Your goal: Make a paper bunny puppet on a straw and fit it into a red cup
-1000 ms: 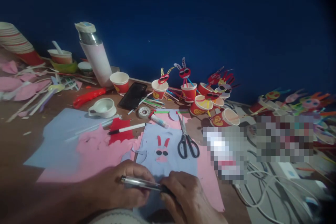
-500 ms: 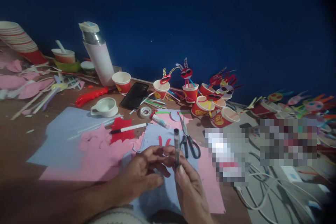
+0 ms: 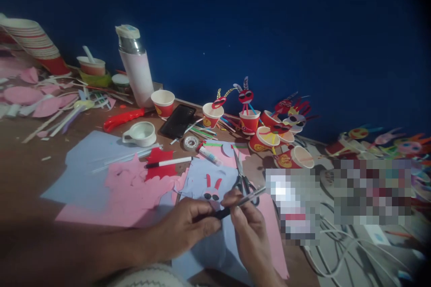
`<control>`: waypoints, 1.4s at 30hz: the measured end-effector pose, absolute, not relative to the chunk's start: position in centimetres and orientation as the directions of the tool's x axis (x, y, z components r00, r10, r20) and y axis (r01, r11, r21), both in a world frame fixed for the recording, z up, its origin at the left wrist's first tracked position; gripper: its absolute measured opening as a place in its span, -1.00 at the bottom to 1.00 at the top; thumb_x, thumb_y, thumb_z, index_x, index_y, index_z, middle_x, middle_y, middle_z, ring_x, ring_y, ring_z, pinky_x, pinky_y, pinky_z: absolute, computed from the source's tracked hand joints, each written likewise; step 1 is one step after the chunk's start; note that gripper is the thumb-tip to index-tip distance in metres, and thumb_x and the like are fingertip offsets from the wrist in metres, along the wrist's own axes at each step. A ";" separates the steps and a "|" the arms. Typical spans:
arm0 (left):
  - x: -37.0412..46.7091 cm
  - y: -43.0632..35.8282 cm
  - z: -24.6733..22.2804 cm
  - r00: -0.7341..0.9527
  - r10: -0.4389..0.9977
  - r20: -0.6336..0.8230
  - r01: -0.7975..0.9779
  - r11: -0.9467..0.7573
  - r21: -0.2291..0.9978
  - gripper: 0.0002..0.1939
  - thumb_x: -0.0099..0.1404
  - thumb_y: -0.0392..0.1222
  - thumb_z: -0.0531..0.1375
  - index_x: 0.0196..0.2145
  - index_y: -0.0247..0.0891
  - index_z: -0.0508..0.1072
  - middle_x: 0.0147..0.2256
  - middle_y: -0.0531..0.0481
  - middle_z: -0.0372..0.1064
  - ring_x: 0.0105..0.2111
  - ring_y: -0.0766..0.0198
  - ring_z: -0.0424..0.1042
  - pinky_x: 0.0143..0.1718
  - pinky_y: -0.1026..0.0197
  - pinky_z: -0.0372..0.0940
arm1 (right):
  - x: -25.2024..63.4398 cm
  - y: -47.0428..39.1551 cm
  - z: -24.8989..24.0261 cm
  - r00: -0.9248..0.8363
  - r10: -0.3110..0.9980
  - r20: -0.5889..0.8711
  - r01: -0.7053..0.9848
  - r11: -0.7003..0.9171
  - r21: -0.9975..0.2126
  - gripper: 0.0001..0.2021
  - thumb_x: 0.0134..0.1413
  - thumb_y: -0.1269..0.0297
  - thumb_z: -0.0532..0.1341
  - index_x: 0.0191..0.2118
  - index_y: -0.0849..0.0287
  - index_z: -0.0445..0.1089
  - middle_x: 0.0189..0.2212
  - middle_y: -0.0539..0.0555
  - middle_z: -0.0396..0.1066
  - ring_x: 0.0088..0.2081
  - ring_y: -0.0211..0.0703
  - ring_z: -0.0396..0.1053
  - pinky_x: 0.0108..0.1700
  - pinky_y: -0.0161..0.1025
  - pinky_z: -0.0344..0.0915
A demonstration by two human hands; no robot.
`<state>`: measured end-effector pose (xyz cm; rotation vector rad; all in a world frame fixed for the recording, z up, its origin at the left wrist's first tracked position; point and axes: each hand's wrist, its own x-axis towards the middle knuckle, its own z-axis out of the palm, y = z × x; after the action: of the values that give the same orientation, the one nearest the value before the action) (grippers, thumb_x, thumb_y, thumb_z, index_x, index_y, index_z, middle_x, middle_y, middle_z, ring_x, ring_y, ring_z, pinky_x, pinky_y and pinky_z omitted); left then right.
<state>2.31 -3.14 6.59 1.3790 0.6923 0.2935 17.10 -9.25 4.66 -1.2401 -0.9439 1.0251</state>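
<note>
A dark pen (image 3: 247, 195) with a clear barrel lies slantwise between my hands. My left hand (image 3: 188, 224) pinches its black end, fingers closed. The fingers of my right hand (image 3: 247, 224) are closed round the barrel. Just beyond them, on blue paper (image 3: 198, 175), rests a small paper rabbit-like face (image 3: 212, 194) with red ears and dark round eyes. Black-handled scissors (image 3: 239, 166) lie beside it, their handles partly behind my right hand and the pen.
A white marker (image 3: 173, 162), a tape roll (image 3: 191, 142), a glue tube (image 3: 209, 155), a white cup (image 3: 139, 134) and a black phone (image 3: 177, 122) lie beyond. A tall bottle (image 3: 136, 71) and decorated red cups (image 3: 249, 123) stand along the wall. Cables (image 3: 340, 251) run at right.
The pen has tipped from upright to slanting, and my left hand has closed on its end. The paper face now shows more fully. The view has shifted slightly.
</note>
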 end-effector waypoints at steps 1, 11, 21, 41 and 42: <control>2.3 -2.9 7.1 0.774 0.575 -0.264 0.220 0.147 0.964 -0.72 0.26 -0.05 0.09 -0.48 -0.29 0.37 -0.54 0.12 0.14 -0.50 0.37 0.09 -0.47 0.32 0.05 | 17.1 -9.3 4.8 0.292 0.956 -0.001 -0.045 0.013 -0.999 -0.77 0.06 0.07 0.21 -0.40 0.12 0.48 -0.48 0.01 0.37 -0.39 -0.21 0.33 -0.32 -0.29 0.29; -0.9 -4.1 7.4 0.809 0.531 -0.253 0.448 -0.278 0.850 -0.69 0.33 -0.18 0.01 -0.55 -0.25 0.32 -0.59 0.14 0.19 -0.54 0.40 0.21 -0.53 0.36 0.06 | 25.7 -11.6 9.6 0.788 0.538 0.298 0.187 0.252 -0.949 -0.66 0.26 0.07 -0.09 -0.36 -0.04 0.36 -0.44 0.02 0.31 -0.41 -0.12 0.31 -0.34 -0.13 0.32; 0.0 -3.4 4.8 0.915 0.352 0.197 0.207 -0.828 0.521 -0.86 0.34 -0.20 0.07 -0.25 -0.24 0.41 -0.10 -0.04 0.41 -0.09 0.16 0.31 -0.07 0.15 0.18 | 20.7 -9.6 6.0 0.461 0.880 0.113 0.019 0.118 -0.993 -0.95 0.09 0.30 0.20 -0.30 0.11 0.32 -0.54 -0.03 0.42 -0.50 -0.22 0.41 -0.41 -0.25 0.34; 0.4 -2.9 2.4 0.899 0.421 0.119 0.311 -0.807 0.501 -0.88 0.32 -0.17 0.09 -0.31 -0.22 0.40 -0.04 0.05 0.40 -0.20 0.16 0.30 -0.26 0.14 0.18 | 20.0 -10.0 2.0 0.249 0.968 -0.012 0.561 -0.155 -0.813 -0.89 0.07 0.24 0.19 -0.39 0.16 0.31 -0.65 -0.02 0.42 -0.66 -0.26 0.34 -0.66 -0.38 0.23; 0.4 -2.9 2.5 0.898 0.426 0.114 0.315 -0.801 0.510 -0.88 0.32 -0.18 0.09 -0.31 -0.22 0.40 -0.05 0.05 0.40 -0.20 0.17 0.29 -0.24 0.14 0.18 | 20.0 -10.0 2.0 0.234 0.972 -0.008 0.580 -0.146 -0.802 -0.88 0.07 0.24 0.19 -0.40 0.16 0.30 -0.67 -0.04 0.39 -0.68 -0.27 0.31 -0.67 -0.39 0.20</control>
<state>0.40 -2.92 2.47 2.5693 0.5362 0.3056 20.00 -9.95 2.00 -1.8213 -1.4294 0.7268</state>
